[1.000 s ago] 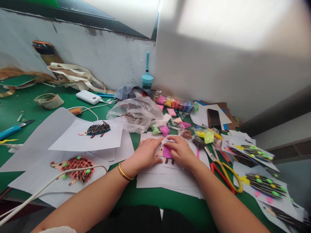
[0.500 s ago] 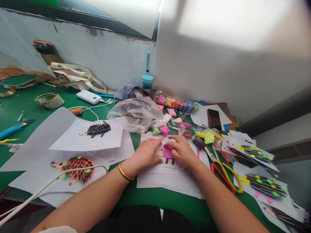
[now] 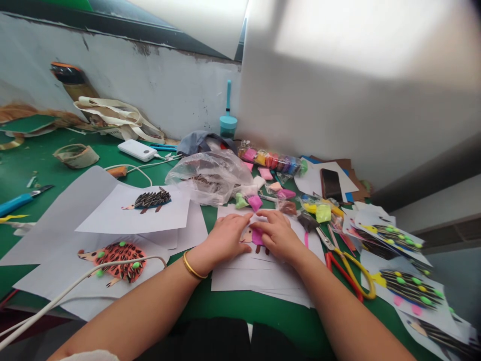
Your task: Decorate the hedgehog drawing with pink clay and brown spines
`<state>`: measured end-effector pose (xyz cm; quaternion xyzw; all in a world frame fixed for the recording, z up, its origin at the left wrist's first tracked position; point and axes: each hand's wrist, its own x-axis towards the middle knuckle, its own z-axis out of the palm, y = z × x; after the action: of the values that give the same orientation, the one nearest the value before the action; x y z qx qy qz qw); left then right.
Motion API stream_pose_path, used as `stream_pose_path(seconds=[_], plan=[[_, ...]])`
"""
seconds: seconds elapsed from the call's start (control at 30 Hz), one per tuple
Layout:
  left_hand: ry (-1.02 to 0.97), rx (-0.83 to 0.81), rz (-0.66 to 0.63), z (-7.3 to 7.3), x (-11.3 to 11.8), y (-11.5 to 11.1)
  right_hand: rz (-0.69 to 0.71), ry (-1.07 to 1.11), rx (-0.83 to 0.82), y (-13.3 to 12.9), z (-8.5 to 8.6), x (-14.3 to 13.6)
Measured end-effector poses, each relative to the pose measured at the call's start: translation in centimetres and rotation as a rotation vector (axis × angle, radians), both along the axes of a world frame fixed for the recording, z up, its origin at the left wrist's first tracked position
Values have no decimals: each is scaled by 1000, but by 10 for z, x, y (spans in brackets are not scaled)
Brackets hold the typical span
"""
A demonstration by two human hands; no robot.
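My left hand (image 3: 228,235) rests on a white sheet of paper (image 3: 235,280), fingers stretched out and thumb apart. On that sheet is a small animal figure with a pale face, a pink-purple clay body (image 3: 257,236) and brown clay legs (image 3: 262,249). Over the body lies my right hand (image 3: 277,235), its fingers apart and their tips touching the clay. They cover part of the figure. Just beyond the hands are a magenta clay packet (image 3: 255,202) and a green one (image 3: 241,201).
Yellow-handled scissors (image 3: 353,271) lie on the right, near finished seed hedgehog pictures (image 3: 409,288). To the left are a black-seed hedgehog (image 3: 152,200), an orange one (image 3: 122,261) and a white cable (image 3: 80,278) crossing it. A plastic bag (image 3: 210,175) sits behind, and a utility knife (image 3: 22,201) far left.
My right hand has shifted slightly left over the pink-purple clay body, covering more of it. The left hand stays in place.
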<state>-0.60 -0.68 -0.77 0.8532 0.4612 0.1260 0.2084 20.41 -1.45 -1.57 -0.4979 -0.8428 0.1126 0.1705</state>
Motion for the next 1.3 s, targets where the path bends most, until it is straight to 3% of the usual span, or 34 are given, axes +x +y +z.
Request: stream_pose_path(seconds=[0.3, 1.3], plan=[[8, -14, 4, -1, -1, 0, 16, -6, 51, -2, 0, 11], [-6, -1, -1, -1, 0, -1, -9, -11, 33, 0, -1, 2]])
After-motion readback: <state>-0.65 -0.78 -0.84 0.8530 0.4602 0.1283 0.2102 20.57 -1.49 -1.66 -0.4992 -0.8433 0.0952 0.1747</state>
